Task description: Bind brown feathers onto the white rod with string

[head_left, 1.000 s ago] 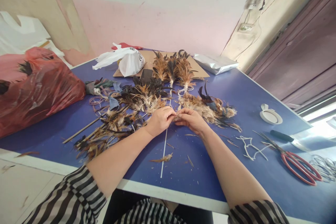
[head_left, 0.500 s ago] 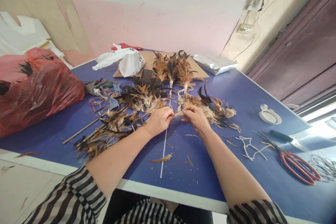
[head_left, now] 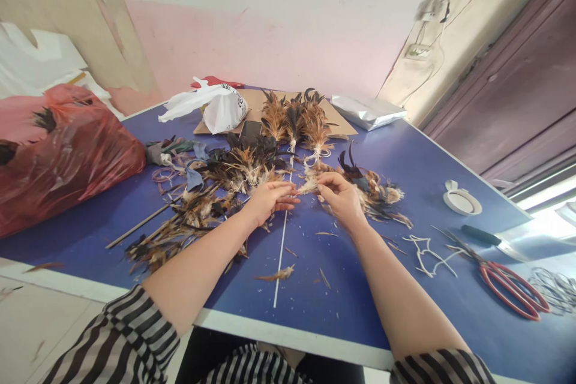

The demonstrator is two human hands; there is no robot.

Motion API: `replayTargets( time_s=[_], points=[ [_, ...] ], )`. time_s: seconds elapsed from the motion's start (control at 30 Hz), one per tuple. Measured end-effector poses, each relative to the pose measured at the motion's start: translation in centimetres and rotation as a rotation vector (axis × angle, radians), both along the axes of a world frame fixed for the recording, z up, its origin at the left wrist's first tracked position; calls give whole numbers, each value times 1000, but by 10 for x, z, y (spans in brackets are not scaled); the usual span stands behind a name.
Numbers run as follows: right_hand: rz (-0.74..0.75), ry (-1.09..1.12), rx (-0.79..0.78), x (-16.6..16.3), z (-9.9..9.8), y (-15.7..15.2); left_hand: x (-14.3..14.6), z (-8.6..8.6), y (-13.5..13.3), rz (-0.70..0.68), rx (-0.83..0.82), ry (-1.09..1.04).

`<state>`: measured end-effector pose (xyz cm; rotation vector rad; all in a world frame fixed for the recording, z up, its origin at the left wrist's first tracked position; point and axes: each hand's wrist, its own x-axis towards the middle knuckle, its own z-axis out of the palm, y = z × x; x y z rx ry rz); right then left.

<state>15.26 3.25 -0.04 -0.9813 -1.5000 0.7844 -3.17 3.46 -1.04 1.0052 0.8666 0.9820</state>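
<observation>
Brown, black and tan feathers lie in heaps on a blue table [head_left: 405, 156]. My left hand [head_left: 265, 201] rests at the edge of the left feather pile [head_left: 211, 198], its fingers stretched toward the middle. My right hand [head_left: 342, 195] is pinched on a small tuft of pale feathers [head_left: 309, 185] at the near edge of the right feather pile [head_left: 375, 192]. A thin white stick [head_left: 282, 246] runs between my hands toward the table's front edge. Three tied feather bunches [head_left: 294, 117] lie on cardboard farther back.
A red plastic bag [head_left: 63, 150] bulges at the left. At the back lie a white plastic bag [head_left: 220, 105] and a silver pouch [head_left: 366, 111]. On the right are red-handled scissors [head_left: 508, 285], a knife [head_left: 483, 234], a white lid [head_left: 461, 201], white string [head_left: 427, 252] and rubber bands [head_left: 555, 288].
My hands moved apart and a little farther from me. The left hand's fingers have opened out; the right hand has drawn the pale tuft toward the right pile.
</observation>
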Motion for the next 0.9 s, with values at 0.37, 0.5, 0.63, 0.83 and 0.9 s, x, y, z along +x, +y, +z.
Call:
replayTargets(
  time_s=[0.37,0.5,0.63,0.83,0.9],
  points=[
    [-29,-77,134,-15,9,-13,1,5,-9,-53,161,228],
    [-140,184,-94,-12,3,-7,4,5,-6,150,49,151],
    [-29,82,-218,-19,1,-12,8,5,-7,234,85,122],
    [-20,56,-218,-28,-2,-17,13,3,-13,133,198,101],
    [-33,11,-198,-26,-1,-16,13,2,-13,110,239,122]
  ],
)
